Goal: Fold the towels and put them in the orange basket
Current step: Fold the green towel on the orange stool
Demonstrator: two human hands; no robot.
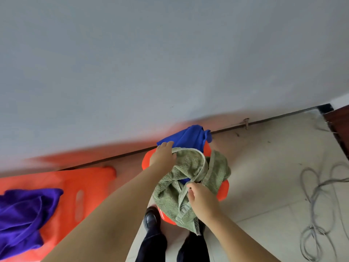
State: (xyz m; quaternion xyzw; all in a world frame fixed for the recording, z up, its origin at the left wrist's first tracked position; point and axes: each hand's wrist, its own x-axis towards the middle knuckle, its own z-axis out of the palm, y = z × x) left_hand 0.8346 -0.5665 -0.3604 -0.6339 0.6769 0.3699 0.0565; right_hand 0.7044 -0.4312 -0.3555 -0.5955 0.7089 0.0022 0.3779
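An olive green towel lies crumpled over an orange basket on the floor by the wall. My left hand grips the towel's far hem. Closer to me, my right hand pinches its near hem. A blue towel sticks out of the basket behind the green one. At the lower left a purple towel lies rumpled on a second orange basket or surface, which is blurred.
A grey wall rises just behind the baskets. A tangle of grey cable lies on the tiled floor at the right. My black shoe and dark trouser legs stand right before the basket. A dark door frame is at far right.
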